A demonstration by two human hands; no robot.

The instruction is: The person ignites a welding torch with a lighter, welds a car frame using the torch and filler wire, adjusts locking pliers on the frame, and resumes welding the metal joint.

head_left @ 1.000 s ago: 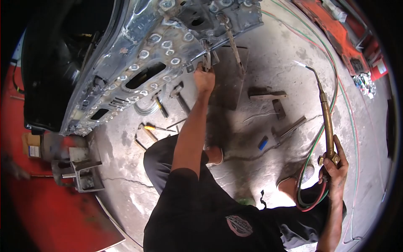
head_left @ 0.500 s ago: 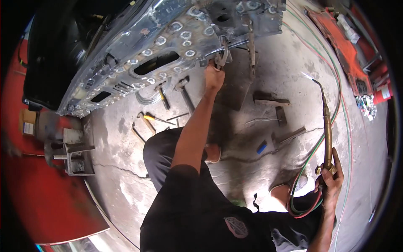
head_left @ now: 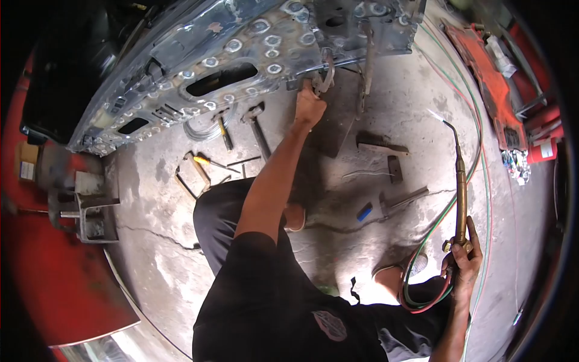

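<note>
My left hand (head_left: pixel 310 110) is closed at the lower edge of a welded metal panel (head_left: pixel 235 63), around the handle end of locking pliers (head_left: pixel 328 71) clamped there; the fingertips are partly hidden. A second clamping tool (head_left: pixel 367 66) hangs from the panel to the right. My right hand (head_left: pixel 468 256) holds a brass gas torch (head_left: pixel 461 193) upright by its valve end. A bright white flame (head_left: pixel 435 114) burns at the bent tip, well apart from the panel. Red and green hoses (head_left: pixel 416 298) loop below the right hand.
Hammers (head_left: pixel 258 130), a yellow-handled screwdriver (head_left: pixel 211 163), coiled wire (head_left: pixel 204 128), a wire brush (head_left: pixel 381 145) and a blue object (head_left: pixel 364 211) lie on the concrete floor. A metal stand (head_left: pixel 96 214) is at left, an orange-red metal piece (head_left: pixel 488 78) at right. Hoses run along the right side.
The view has shifted slightly, so the floor tools and torch appear farther left. My left hand stays at the panel edge by the pliers; my right hand still holds the lit torch.
</note>
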